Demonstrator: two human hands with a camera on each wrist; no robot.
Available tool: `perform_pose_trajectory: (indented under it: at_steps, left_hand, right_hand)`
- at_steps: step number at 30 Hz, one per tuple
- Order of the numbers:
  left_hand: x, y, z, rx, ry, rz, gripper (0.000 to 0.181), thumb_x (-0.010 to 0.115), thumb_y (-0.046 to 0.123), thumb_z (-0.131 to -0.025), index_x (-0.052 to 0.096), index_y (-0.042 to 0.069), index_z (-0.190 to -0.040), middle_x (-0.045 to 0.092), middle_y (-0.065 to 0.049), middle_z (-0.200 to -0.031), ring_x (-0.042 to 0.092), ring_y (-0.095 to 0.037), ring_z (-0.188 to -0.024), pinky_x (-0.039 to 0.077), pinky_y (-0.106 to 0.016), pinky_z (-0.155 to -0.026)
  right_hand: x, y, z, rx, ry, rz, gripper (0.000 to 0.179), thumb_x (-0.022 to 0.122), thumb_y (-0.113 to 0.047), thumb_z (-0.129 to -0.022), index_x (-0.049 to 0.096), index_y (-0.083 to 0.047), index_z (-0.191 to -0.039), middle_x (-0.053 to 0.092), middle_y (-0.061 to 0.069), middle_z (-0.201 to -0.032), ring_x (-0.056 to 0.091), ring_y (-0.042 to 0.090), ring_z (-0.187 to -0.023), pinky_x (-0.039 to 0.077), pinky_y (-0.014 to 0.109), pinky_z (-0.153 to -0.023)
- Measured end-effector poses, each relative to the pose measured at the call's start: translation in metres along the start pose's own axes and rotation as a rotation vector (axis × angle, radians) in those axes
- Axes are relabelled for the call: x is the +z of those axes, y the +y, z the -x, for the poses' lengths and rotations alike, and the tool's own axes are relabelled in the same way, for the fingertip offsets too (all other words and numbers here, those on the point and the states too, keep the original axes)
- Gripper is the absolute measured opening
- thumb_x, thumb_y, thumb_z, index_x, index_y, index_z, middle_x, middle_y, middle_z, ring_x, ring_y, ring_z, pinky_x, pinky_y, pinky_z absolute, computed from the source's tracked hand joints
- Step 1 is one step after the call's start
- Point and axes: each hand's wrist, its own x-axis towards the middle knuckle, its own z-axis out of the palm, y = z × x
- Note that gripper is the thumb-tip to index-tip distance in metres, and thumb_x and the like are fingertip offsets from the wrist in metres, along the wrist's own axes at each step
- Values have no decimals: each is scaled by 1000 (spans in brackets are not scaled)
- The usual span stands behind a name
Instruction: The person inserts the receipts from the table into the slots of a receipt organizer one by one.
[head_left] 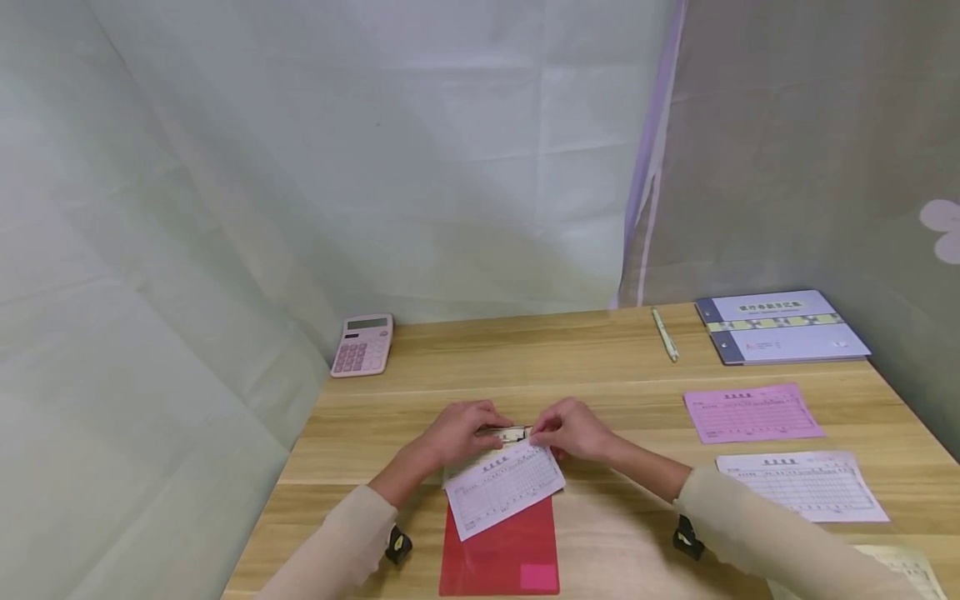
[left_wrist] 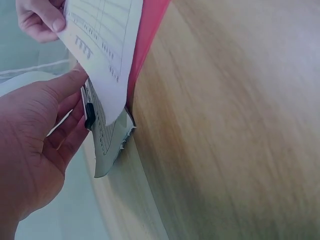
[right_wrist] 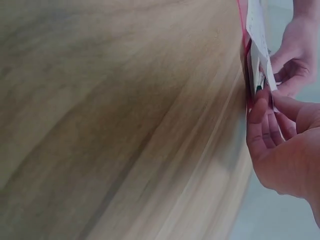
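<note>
A red clipboard [head_left: 491, 560] lies on the wooden table, its metal clip [head_left: 514, 435] at the far end. My left hand [head_left: 463, 432] grips the clip, thumb on top and fingers behind it in the left wrist view. Between thumb and fingers my right hand [head_left: 576, 430] pinches the upper right corner of a white printed form [head_left: 504, 490]. That form slants over the board, its lower left corner hanging lowest. Under it shows a cream printed sheet [left_wrist: 116, 150] with a ragged edge at the clip end; the white form hides most of it.
On the right lie a pink form [head_left: 753, 414], another white form [head_left: 804, 487] and a pale yellow form [head_left: 911, 568] partly behind my right sleeve. Farther back are a pen [head_left: 664, 335] and a bound ledger [head_left: 787, 333]. A pink calculator [head_left: 363, 346] sits at the far left.
</note>
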Motion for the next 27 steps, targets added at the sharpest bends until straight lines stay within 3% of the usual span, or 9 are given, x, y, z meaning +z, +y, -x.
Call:
perform_pose_trajectory:
  at_steps: [7,14,22,27]
  left_hand:
    - [0,3,1,-34,-43,-37,37,79,31,-98,76,20,-134,64,11,-102,51,-6,-80,44,-25,-73]
    - [1,2,2,20,-22,-74,35,78,29,-99,77,18,-133,62,10,-98,50,-6,-79,44,-24,-71]
    - [8,5,4,153,38,-330,32,74,29,-103,75,17,-133,64,5,-102,51,-7,-82,48,-21,-73]
    - [11,10,5,167,64,-406,30,70,25,-105,74,16,-133,63,3,-101,53,-9,-83,50,-22,-73]
  right_hand:
    - [4,3,-6,35,11,45,7,78,-2,-94,79,-3,-88,70,2,-70,54,12,-52,45,21,-48]
    - [5,5,-10,38,1,56,10,78,0,-93,77,-2,-84,66,2,-66,54,11,-51,47,24,-48]
    - [6,3,-10,38,1,95,12,77,1,-94,75,-3,-82,64,1,-65,54,10,-51,45,23,-47]
    - [7,2,-10,31,11,113,13,78,0,-93,74,-4,-82,64,0,-65,54,10,-51,46,23,-46]
